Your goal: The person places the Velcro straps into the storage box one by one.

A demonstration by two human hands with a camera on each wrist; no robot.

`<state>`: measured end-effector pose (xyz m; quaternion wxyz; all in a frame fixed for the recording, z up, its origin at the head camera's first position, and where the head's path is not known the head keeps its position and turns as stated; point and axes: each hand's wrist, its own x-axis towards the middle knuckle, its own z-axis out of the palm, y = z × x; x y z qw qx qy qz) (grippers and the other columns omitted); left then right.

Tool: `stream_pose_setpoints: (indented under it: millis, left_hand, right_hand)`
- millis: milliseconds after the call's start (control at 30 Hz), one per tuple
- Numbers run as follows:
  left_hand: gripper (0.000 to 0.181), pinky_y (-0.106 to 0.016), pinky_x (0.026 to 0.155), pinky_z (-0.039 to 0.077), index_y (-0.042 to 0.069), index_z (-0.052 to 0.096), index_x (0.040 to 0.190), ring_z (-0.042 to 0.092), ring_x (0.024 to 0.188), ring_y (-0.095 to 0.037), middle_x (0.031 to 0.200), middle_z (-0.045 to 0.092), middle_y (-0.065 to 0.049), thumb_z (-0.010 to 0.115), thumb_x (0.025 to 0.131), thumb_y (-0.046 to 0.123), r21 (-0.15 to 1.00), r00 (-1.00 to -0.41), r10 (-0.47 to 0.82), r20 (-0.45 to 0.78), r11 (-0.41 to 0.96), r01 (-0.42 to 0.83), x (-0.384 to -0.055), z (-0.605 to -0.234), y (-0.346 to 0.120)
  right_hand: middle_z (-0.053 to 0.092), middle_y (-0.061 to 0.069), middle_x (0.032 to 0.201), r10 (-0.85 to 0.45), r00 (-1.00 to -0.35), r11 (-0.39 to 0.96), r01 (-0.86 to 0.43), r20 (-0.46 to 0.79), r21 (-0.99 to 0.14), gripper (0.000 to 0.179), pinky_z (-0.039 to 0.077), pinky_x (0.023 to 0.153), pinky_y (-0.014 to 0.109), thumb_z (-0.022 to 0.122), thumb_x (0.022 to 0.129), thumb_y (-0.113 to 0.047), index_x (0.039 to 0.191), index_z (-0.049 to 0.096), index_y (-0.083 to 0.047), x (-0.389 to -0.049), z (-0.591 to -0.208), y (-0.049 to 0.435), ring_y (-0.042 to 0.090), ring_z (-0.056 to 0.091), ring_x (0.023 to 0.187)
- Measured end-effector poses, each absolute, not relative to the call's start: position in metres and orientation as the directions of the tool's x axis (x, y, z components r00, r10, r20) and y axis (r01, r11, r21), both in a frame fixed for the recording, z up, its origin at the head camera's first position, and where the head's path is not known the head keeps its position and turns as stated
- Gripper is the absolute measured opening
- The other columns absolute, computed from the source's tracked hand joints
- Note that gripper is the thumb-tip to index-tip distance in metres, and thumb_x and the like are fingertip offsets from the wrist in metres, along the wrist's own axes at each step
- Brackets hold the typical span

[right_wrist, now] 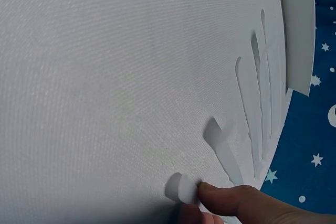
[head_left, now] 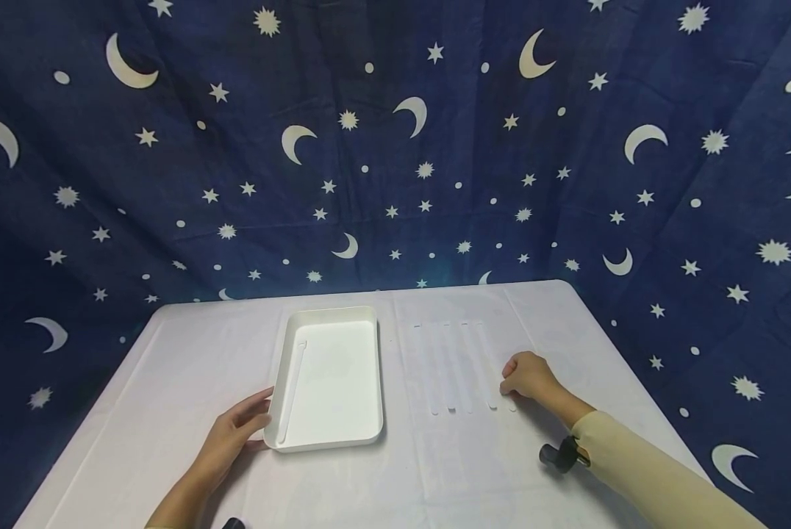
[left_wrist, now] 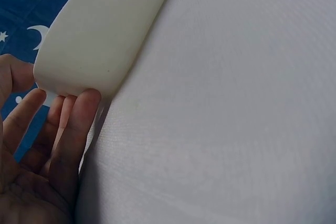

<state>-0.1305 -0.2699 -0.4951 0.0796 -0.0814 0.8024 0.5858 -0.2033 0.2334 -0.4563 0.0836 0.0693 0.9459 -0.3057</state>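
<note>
A shallow white rectangular tray [head_left: 323,446] has one long thin white strip [head_left: 292,393] lying along the left side of its floor. My left hand [head_left: 226,435] touches the tray's outer wall at the near left corner, its fingers fairly straight against it in the left wrist view. Right of the tray, several white strips [head_left: 451,378] with rounded near ends lie side by side on the cloth. Over the rightmost one, my right hand [head_left: 530,378] pinches a white strip [right_wrist: 186,188] close to its rounded end, which lifts slightly. My fingers hide the rest of that strip.
A white cloth [head_left: 409,477] covers the table, pale like the strips, so their edges are faint. Behind the table hangs a dark blue curtain [head_left: 382,147] with moons and stars. A small black device [head_left: 561,455] sits at my right wrist.
</note>
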Motion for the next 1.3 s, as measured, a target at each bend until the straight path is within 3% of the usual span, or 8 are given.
stream_pose_setpoints:
  millis: [200, 433, 800, 1067, 1300]
  left_hand:
    - [0.058, -0.033, 0.078, 0.061, 0.008, 0.043, 0.148, 0.056, 0.122, -0.037, 0.143, 0.047, -0.026, 0.062, 0.095, 0.020, 0.930, -0.976, -0.037, -0.216, 0.298, -0.217, -0.130, -0.494, -0.270]
    - [0.059, -0.034, 0.078, 0.061, 0.010, 0.042, 0.148, 0.056, 0.122, -0.037, 0.144, 0.047, -0.025, 0.062, 0.095, 0.023, 0.925, -0.973, -0.033, -0.228, 0.305, -0.227, -0.129, -0.495, -0.271]
    - [0.058, -0.034, 0.079, 0.061, 0.009, 0.043, 0.148, 0.056, 0.122, -0.037, 0.143, 0.047, -0.025, 0.062, 0.095, 0.022, 0.931, -0.975, -0.025, -0.219, 0.295, -0.216, -0.129, -0.495, -0.271]
    - [0.057, -0.033, 0.079, 0.061, 0.008, 0.043, 0.148, 0.057, 0.121, -0.035, 0.143, 0.048, -0.025, 0.062, 0.095, 0.021, 0.934, -0.976, -0.025, -0.217, 0.285, -0.215, -0.128, -0.495, -0.270]
    - [0.058, -0.034, 0.079, 0.061, 0.008, 0.043, 0.148, 0.057, 0.121, -0.035, 0.143, 0.047, -0.025, 0.062, 0.095, 0.020, 0.938, -0.978, -0.020, -0.208, 0.278, -0.206, -0.129, -0.494, -0.271]
  right_hand:
    - [0.059, 0.008, 0.068, 0.085, -0.974, 0.810, 0.191, -0.210, -0.555, 0.022, 0.045, 0.049, 0.025, 0.076, 0.066, -0.002, 0.081, 0.059, 0.000, -0.204, -0.455, 0.232, 0.018, 0.056, 0.059]
    - [0.059, 0.006, 0.065, 0.066, -0.976, 0.826, 0.171, -0.209, -0.537, 0.014, 0.045, 0.049, 0.024, 0.074, 0.068, -0.003, 0.075, 0.063, -0.001, -0.204, -0.452, 0.232, 0.015, 0.055, 0.056]
    - [0.062, 0.004, 0.060, 0.101, -0.953, 0.816, 0.244, -0.285, -0.525, 0.007, 0.043, 0.050, 0.024, 0.071, 0.075, -0.008, 0.072, 0.067, -0.002, -0.211, -0.455, 0.237, 0.016, 0.055, 0.056]
    - [0.063, 0.007, 0.066, 0.074, -0.898, 0.638, 0.377, -0.434, -0.671, 0.012, 0.058, 0.055, 0.024, 0.067, 0.076, -0.001, 0.086, 0.067, 0.006, -0.215, -0.451, 0.246, 0.014, 0.061, 0.057]
    - [0.060, 0.002, 0.070, -0.039, -0.842, 0.446, 0.467, -0.538, -0.764, 0.028, 0.060, 0.061, 0.023, 0.064, 0.080, 0.003, 0.106, 0.062, 0.012, -0.215, -0.444, 0.255, 0.009, 0.060, 0.060]
